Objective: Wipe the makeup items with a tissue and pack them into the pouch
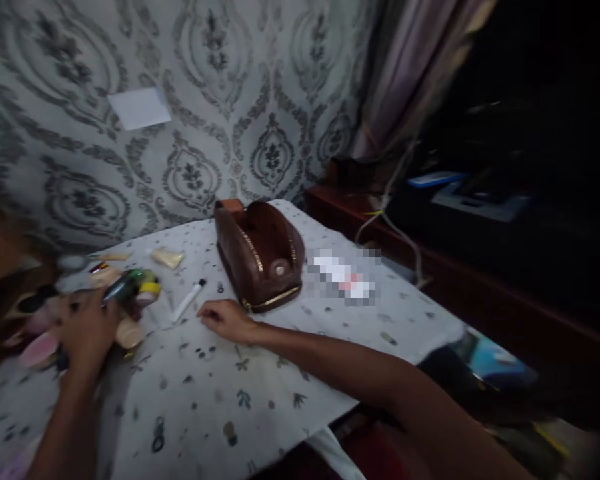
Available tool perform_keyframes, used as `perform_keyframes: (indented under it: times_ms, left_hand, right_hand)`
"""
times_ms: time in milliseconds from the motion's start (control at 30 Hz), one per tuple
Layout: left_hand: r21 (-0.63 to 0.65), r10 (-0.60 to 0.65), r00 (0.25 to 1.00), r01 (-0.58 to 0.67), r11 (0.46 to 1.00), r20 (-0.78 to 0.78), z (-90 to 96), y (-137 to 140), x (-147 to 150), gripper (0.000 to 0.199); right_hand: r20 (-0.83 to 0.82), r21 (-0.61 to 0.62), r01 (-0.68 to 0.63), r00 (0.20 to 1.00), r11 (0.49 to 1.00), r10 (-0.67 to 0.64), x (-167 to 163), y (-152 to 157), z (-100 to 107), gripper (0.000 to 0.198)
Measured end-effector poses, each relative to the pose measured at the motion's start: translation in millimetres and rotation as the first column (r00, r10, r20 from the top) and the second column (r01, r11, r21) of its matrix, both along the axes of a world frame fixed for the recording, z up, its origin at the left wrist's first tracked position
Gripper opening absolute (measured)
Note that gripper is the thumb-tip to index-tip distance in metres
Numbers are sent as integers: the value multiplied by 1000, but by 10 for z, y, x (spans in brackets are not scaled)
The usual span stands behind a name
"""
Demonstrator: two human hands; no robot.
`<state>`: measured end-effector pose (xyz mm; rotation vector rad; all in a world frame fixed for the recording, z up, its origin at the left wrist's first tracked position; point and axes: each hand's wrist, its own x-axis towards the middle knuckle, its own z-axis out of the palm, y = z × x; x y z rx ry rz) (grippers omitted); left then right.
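My left hand (87, 328) reaches over a pile of cosmetics on the left side of the table, its blurred fingers spread among the items. Close to its fingertips lies a dark green bottle (120, 288), with a yellow-lidded jar (149, 291) just beyond. A beige tube (129, 332) touches the hand's right side, and a pink round case (39, 350) lies to its left. My right hand (227, 320) rests on the cloth with curled fingers and nothing visible in them. Behind it stands a brown toiletry bag (235, 257), unzipped at the top. A white tube with a black cap (189, 301) lies beside that hand.
The patterned white tablecloth (195, 400) covers the table up to a wallpapered wall (190, 160). A cream tube (167, 258) lies toward the back. Right of the bag is a pixelated item (345, 277). A cable (405, 233) hangs by the dark red furniture at right.
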<state>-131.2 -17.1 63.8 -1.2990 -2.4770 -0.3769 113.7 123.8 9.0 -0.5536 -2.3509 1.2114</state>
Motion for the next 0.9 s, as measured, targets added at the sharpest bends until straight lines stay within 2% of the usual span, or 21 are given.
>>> perform_keyframes:
  times_ms: [67, 100, 133, 300, 467, 567, 633, 733, 833, 900]
  left_hand:
    - [-41, 120, 993, -120, 992, -17, 71, 49, 147, 50]
    - [2, 210, 978, -210, 978, -20, 82, 80, 185, 46]
    - [13, 233, 972, -232, 973, -26, 80, 108, 198, 45]
    - [41, 250, 968, -248, 968, -40, 20, 143, 97, 42]
    - [62, 245, 969, -244, 968, -17, -11, 184, 5, 40]
    - [79, 234, 972, -234, 969, 0, -40, 236, -52, 39]
    - [88, 223, 975, -222, 971, 0, -63, 267, -90, 38]
    - [99, 220, 975, -219, 971, -4, -80, 284, -133, 37]
    - [98, 192, 981, -190, 977, -10, -61, 224, -158, 37]
    - [98, 188, 982, -185, 978, -29, -44, 136, -173, 38]
  right_hand:
    - [-29, -8, -18, 999, 1000, 18, -13, 11, -22, 19]
    - [-49, -13, -27, 998, 1000, 26, -25, 21, -39, 20]
    - [-67, -18, -42, 997, 999, 41, -39, 30, -55, 19]
    - [-110, 4, -64, 992, 998, 64, -62, 47, -78, 17]
    - [-86, 20, -65, 994, 998, 66, -22, 19, -64, 17]
    - [-95, 125, -68, 992, 990, 80, -44, -24, -55, 20]
    - [-102, 270, -111, 985, 957, 142, -119, -66, -8, 23]
    - [-18, 491, -173, 978, 854, 209, -338, -147, 131, 25]
    - [134, 620, -198, 980, 759, 145, -615, -239, 237, 27]
    - [201, 645, -197, 976, 739, 85, -766, -291, 237, 28]
